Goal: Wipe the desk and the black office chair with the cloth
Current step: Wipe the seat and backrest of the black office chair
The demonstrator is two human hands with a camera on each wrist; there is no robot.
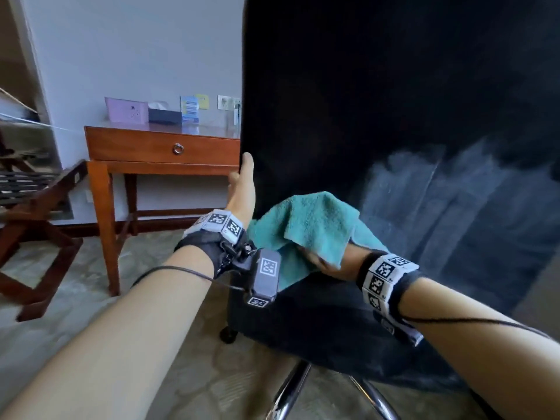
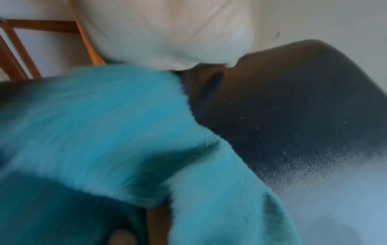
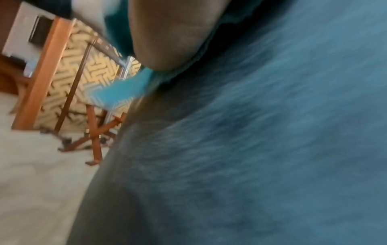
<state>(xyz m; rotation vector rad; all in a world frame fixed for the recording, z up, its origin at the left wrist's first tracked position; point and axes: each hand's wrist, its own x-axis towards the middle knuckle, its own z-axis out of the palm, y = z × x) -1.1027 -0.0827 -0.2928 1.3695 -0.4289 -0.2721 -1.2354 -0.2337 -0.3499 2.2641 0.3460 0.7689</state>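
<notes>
The black office chair (image 1: 378, 101) fills the middle and right of the head view, its backrest facing me with pale wipe streaks low on the right. My left hand (image 1: 244, 183) grips the backrest's left edge, thumb up along it and fingers hidden behind. My right hand (image 1: 331, 263) holds the teal cloth (image 1: 306, 231) against the lower backrest; the cloth drapes over most of the hand. The left wrist view shows the cloth (image 2: 94, 132) against the chair (image 2: 293, 107). In the right wrist view a thumb (image 3: 167, 41) lies on the cloth (image 3: 125, 92). The wooden desk (image 1: 160, 147) stands behind, left.
On the desk sit a purple box (image 1: 125, 110), a dark tissue box (image 1: 163, 115) and small cards. A wooden luggage rack (image 1: 30, 207) stands at far left. The chair's chrome base (image 1: 291, 389) and a castor (image 1: 228, 334) are on the patterned carpet below.
</notes>
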